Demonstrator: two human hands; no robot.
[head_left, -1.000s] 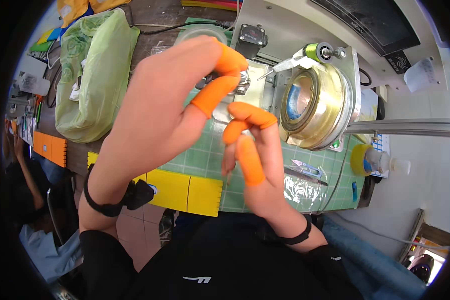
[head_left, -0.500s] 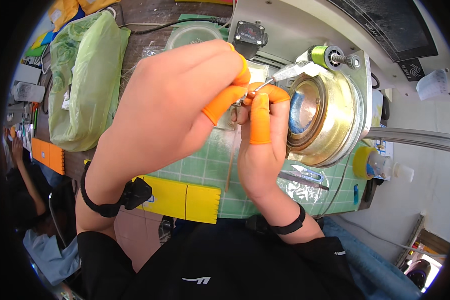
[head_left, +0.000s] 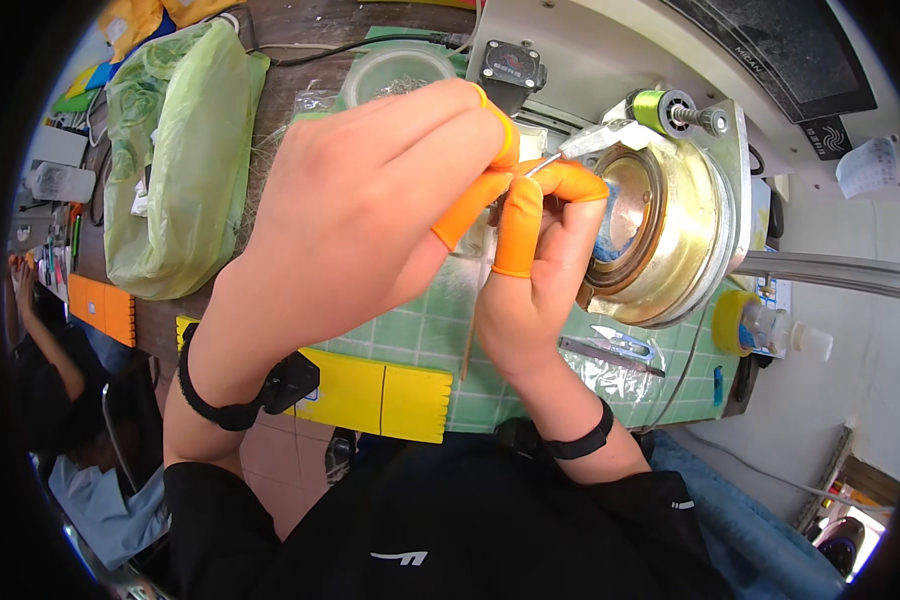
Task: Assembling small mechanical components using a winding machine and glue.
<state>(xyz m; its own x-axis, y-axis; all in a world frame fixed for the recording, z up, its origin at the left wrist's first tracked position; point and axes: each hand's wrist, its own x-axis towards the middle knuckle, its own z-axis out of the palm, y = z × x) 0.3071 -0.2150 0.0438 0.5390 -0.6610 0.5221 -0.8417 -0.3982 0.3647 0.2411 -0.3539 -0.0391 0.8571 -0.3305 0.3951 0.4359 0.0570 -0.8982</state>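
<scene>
Orange finger cots cover the thumb and forefinger of my left hand and of my right hand. Both hands are closed, fingertips meeting in front of a brass-coloured drum with a blue-lined opening. A thin metal rod runs from a pale tapered holder down to the pinched fingertips. Whatever small thing sits between the fingers is hidden, so I cannot make it out. My right fingers are bent close beside the drum's opening.
A spool of bright green thread sits above the drum. Thread snips and dark tweezers lie on the green mat. Left are a green plastic bag and yellow strip; a round clear tub stands behind.
Both hands have shifted a little to the right, closer to the drum. A small metal piece that showed between the fingertips is now covered. The whole view has moved slightly.
</scene>
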